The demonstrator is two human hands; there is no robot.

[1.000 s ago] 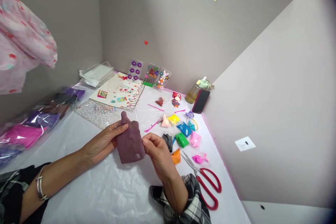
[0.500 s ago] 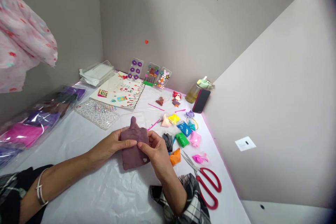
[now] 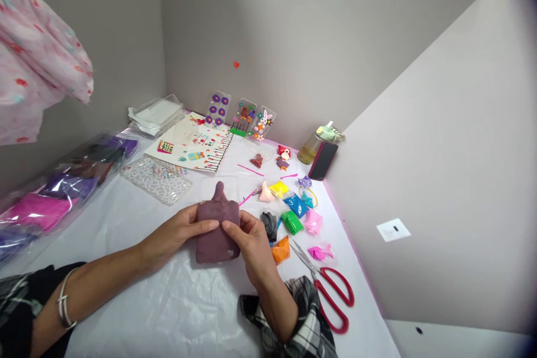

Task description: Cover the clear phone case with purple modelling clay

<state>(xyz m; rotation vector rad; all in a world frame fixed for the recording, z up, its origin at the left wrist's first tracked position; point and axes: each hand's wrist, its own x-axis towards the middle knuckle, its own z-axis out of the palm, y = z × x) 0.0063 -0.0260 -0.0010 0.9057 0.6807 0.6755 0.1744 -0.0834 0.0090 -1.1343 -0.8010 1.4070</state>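
Observation:
A flat slab of dull purple-brown clay (image 3: 217,246) is held up between both hands, with a rounded knob of clay sticking up from its far edge. Its outline is like a phone case, and a small pale gap shows near the lower right corner. My left hand (image 3: 188,226) grips the left side, thumb lying across the face. On the right side my right hand (image 3: 247,235) does the same, its thumb tip close to the other thumb. The remaining fingers are mostly hidden behind the slab. A clear case (image 3: 230,185) lies on the table just beyond.
Clay packets, among them a green one (image 3: 291,222) and an orange one (image 3: 281,249), lie right of my hands beside red-handled scissors (image 3: 335,296). Farther back are a phone (image 3: 323,161), a bottle (image 3: 308,151), decorated cases (image 3: 243,117) and a drawing pad (image 3: 180,145). Bagged clay (image 3: 42,210) lies left.
The clay slab has tilted slightly, its lower edge rising a little, and the knob stands a bit more to the right. Both hands keep their hold. The view has shifted slightly.

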